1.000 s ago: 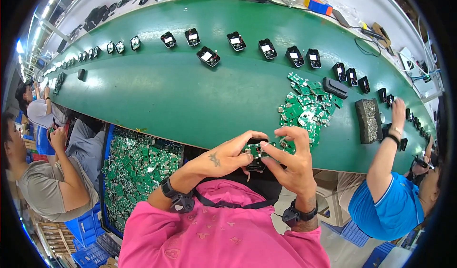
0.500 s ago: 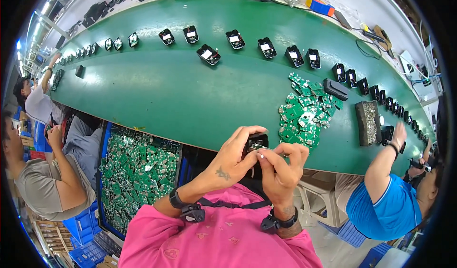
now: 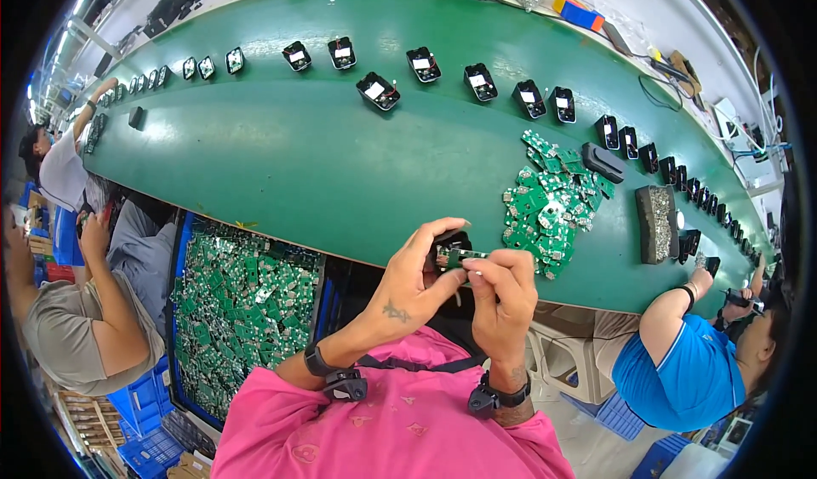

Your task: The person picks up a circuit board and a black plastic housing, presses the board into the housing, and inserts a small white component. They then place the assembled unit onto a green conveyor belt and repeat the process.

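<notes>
My left hand is wrapped round a black plastic housing just off the table's near edge. My right hand pinches a small green circuit board between thumb and fingertips at the housing's opening. The fingers partly cover both parts, so how far the board sits inside is hard to tell. Beyond my right hand a heap of green circuit boards lies on the green table.
A curved row of black housings, one of them a nearby housing, spans the table. A black tray of small metal parts and a black case stand right. A bin of boards is left. Co-workers sit on both sides, one in a blue shirt.
The board in my right hand has turned, so more of its green face shows at the housing. The right-hand co-worker's arm has drawn back toward the near edge.
</notes>
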The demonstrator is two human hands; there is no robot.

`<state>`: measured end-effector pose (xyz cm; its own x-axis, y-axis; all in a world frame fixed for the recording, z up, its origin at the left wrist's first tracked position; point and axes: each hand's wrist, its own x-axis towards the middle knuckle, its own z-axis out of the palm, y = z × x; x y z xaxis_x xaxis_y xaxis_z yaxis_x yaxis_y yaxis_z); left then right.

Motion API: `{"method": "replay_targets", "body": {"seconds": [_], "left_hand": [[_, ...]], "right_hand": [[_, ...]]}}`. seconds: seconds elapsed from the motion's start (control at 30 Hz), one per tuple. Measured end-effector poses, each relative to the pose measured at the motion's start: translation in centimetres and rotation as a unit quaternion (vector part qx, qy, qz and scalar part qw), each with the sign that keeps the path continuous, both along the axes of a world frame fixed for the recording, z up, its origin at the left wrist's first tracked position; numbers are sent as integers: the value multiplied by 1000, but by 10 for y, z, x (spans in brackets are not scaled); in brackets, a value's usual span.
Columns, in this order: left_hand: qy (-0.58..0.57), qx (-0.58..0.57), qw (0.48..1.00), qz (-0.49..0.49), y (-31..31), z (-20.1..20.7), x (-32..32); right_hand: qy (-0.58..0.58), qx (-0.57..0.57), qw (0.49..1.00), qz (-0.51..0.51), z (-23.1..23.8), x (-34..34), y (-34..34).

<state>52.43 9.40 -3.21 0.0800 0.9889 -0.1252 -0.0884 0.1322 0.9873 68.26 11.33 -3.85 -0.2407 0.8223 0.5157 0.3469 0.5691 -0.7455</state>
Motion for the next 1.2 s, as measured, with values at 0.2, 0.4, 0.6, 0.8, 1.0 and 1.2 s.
{"method": "replay_targets", "body": {"seconds": [0.2, 0.4, 0.6, 0.8, 1.0, 1.2], "left_hand": [[-51, -18, 998, -31, 0, 5, -7], [-133, -78, 985, -73, 1, 14, -10], [-86, -83, 987, -109, -1, 9, -13], [11, 6, 999, -40, 0, -4, -7], [91, 51, 994, -28, 0, -4, -6], [48, 47, 998, 22, -3, 6, -9]], "right_hand": [[3, -16, 991, -133, -2, -10, -2], [168, -165, 971, 34, -15, 6, 17], [11, -30, 996, 84, -4, 8, 29], [2, -70, 997, 41, 5, 0, 22], [19, -38, 999, -21, 1, -10, 12], [-21, 8, 999, -42, 3, -10, 4]]}}
